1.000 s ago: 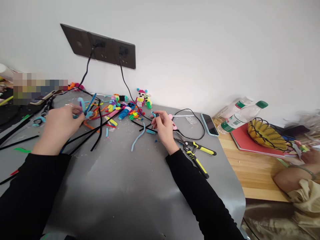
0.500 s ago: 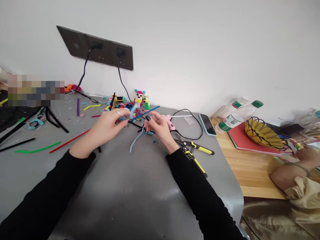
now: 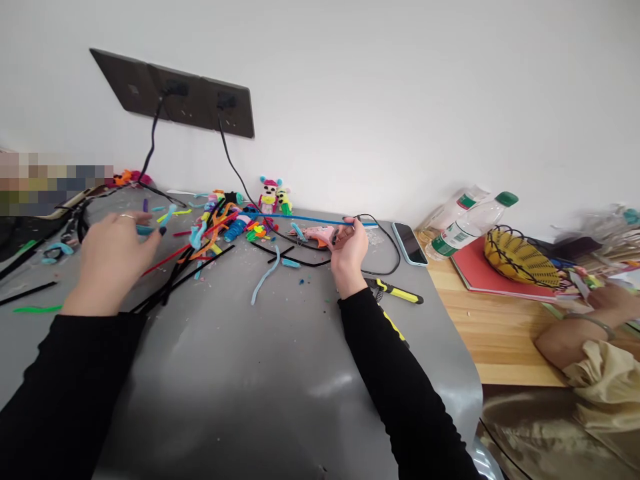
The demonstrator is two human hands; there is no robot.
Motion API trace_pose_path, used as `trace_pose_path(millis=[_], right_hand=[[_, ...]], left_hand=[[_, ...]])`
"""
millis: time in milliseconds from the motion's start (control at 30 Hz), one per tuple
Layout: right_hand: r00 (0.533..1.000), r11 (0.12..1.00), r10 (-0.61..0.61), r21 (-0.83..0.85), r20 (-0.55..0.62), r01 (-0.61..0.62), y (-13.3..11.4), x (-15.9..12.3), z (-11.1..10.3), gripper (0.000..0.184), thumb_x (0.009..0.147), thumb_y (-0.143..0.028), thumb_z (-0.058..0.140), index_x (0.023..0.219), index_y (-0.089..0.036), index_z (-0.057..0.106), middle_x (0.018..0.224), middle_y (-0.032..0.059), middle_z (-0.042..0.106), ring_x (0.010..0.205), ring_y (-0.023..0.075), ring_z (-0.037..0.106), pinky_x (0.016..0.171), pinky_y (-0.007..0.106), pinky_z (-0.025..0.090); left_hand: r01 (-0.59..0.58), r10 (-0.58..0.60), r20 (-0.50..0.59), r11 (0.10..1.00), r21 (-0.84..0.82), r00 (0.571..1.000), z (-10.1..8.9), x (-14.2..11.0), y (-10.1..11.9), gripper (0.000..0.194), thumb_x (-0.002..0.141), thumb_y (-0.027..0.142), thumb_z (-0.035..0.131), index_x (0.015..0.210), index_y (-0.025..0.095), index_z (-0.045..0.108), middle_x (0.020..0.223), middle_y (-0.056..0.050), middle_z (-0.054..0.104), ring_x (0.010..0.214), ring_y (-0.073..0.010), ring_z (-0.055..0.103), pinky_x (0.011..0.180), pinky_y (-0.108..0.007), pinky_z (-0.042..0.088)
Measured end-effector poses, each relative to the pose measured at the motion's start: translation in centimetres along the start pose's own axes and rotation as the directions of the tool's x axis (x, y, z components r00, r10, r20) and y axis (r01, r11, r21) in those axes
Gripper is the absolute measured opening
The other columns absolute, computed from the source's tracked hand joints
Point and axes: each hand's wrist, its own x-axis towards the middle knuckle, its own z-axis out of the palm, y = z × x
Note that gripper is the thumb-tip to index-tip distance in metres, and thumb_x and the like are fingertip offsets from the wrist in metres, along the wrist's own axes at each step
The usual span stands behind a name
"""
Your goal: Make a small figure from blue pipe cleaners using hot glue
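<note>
My right hand [image 3: 351, 253] pinches a long blue pipe cleaner [image 3: 300, 218], which stretches leftward, nearly level, above the table. Off to the left, my left hand [image 3: 113, 257] has its fingers closed on a short, bent light blue pipe cleaner [image 3: 171, 213]. Just beside the right fingers lies a pink glue gun [image 3: 320, 235]. Between the hands is a heap of coloured pipe cleaners [image 3: 215, 230] with a coiled blue piece [image 3: 235, 228] in it. A loose pale blue pipe cleaner [image 3: 265, 277] rests on the grey table [image 3: 250, 373].
Two small pipe-cleaner figures [image 3: 270, 193] stand by the wall. Yellow-handled pliers [image 3: 403, 294] lie near my right forearm, partly hidden. A phone [image 3: 410, 243], bottles [image 3: 465, 227] and a yellow basket [image 3: 520, 260] are at right, near another person's arm [image 3: 575, 337].
My hands have moved apart. The left swung left with the light blue pipe cleaner, while the right shifted right with the blue one. The heap between them is uncovered.
</note>
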Motion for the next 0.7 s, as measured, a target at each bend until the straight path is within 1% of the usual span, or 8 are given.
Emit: trace_pose_path(millis=[100, 167, 233, 300, 400, 500, 600, 700], right_hand=[[1.0, 0.999, 0.026, 0.02, -0.006, -0.026, 0.1, 0.3, -0.2, 0.023, 0.094, -0.04, 0.056, 0.079, -0.025, 0.048, 0.053, -0.0088, 0.044, 0.045, 0.0097, 0.043, 0.046, 0.023, 0.037], [0.999, 1.0, 0.029, -0.004, 0.027, -0.029, 0.3, 0.2, -0.2, 0.025, 0.093, -0.043, 0.055, 0.079, -0.025, 0.047, 0.053, -0.009, 0.042, 0.044, 0.0104, 0.043, 0.046, 0.023, 0.038], [0.998, 0.999, 0.025, -0.027, 0.056, -0.023, 0.5, 0.1, -0.2, 0.026, 0.093, -0.045, 0.056, 0.079, -0.026, 0.046, 0.053, -0.009, 0.041, 0.045, 0.0111, 0.044, 0.046, 0.024, 0.039], [0.998, 0.999, 0.022, -0.026, 0.063, -0.02, 0.6, 0.0, -0.2, 0.025, 0.093, -0.045, 0.056, 0.079, -0.026, 0.047, 0.053, -0.0088, 0.042, 0.046, 0.0115, 0.044, 0.047, 0.024, 0.039], [0.998, 1.0, 0.016, -0.013, 0.067, -0.015, 0.4, -0.2, -0.1, 0.022, 0.092, -0.042, 0.055, 0.08, -0.025, 0.048, 0.053, -0.0086, 0.042, 0.046, 0.0114, 0.043, 0.047, 0.024, 0.038], [0.995, 0.999, -0.016, -0.039, 0.103, 0.021, 0.1, -0.5, 0.1, 0.026, 0.092, -0.046, 0.056, 0.079, -0.026, 0.048, 0.053, -0.0083, 0.042, 0.046, 0.0117, 0.042, 0.047, 0.025, 0.037], [0.984, 0.992, -0.091, -0.075, 0.155, 0.103, -0.3, -1.0, 0.4, 0.032, 0.093, -0.054, 0.057, 0.079, -0.026, 0.049, 0.053, -0.0074, 0.043, 0.046, 0.0121, 0.043, 0.047, 0.026, 0.036], [0.962, 0.975, -0.171, -0.104, 0.211, 0.196, -0.7, -1.3, 0.5, 0.037, 0.093, -0.059, 0.057, 0.08, -0.026, 0.05, 0.054, -0.0064, 0.045, 0.049, 0.0129, 0.046, 0.049, 0.027, 0.037]], left_hand=[[-0.182, 0.182, 0.002, 0.983, 0.005, 0.983, 1.0, -0.8, 0.1, 0.074, 0.092, 0.05, 0.043, 0.144, -0.001, 0.054, 0.143, -0.032, 0.059, 0.138, -0.0465, 0.053, 0.116, -0.054, 0.043], [-0.353, 0.356, 0.056, 0.934, -0.059, 0.933, 2.0, -1.9, 0.9, 0.078, 0.094, 0.052, 0.045, 0.156, 0.005, 0.042, 0.157, -0.027, 0.05, 0.148, -0.0425, 0.045, 0.122, -0.051, 0.036], [-0.444, 0.449, 0.174, 0.893, -0.07, 0.877, 2.8, -2.8, 1.5, 0.079, 0.096, 0.053, 0.047, 0.164, 0.015, 0.033, 0.169, -0.023, 0.038, 0.154, -0.0447, 0.036, 0.122, -0.056, 0.034], [-0.437, 0.437, 0.252, 0.897, -0.058, 0.864, 3.1, -3.1, 1.8, 0.074, 0.099, 0.046, 0.041, 0.166, 0.015, 0.03, 0.171, -0.022, 0.034, 0.152, -0.0466, 0.038, 0.118, -0.058, 0.038], [-0.352, 0.348, 0.219, 0.936, -0.023, 0.911, 2.5, -2.4, 1.4, 0.069, 0.101, 0.035, 0.029, 0.163, 0.006, 0.033, 0.162, -0.027, 0.047, 0.14, -0.0438, 0.054, 0.109, -0.051, 0.048], [-0.292, 0.276, 0.179, 0.954, 0.068, 0.944, 1.8, -0.7, 0.2, 0.067, 0.1, 0.033, 0.025, 0.158, 0.006, 0.043, 0.148, -0.025, 0.06, 0.127, -0.0416, 0.062, 0.104, -0.049, 0.05], [-0.311, 0.293, 0.151, 0.943, 0.118, 0.944, 1.3, 1.2, -1.5, 0.067, 0.095, 0.031, 0.031, 0.155, 0.005, 0.048, 0.154, -0.025, 0.054, 0.134, -0.0428, 0.056, 0.112, -0.052, 0.046], [-0.322, 0.302, 0.203, 0.944, 0.075, 0.932, -0.4, 2.1, -2.2, 0.07, 0.086, 0.03, 0.044, 0.153, 0.011, 0.052, 0.161, -0.024, 0.047, 0.15, -0.0437, 0.042, 0.118, -0.058, 0.04]])
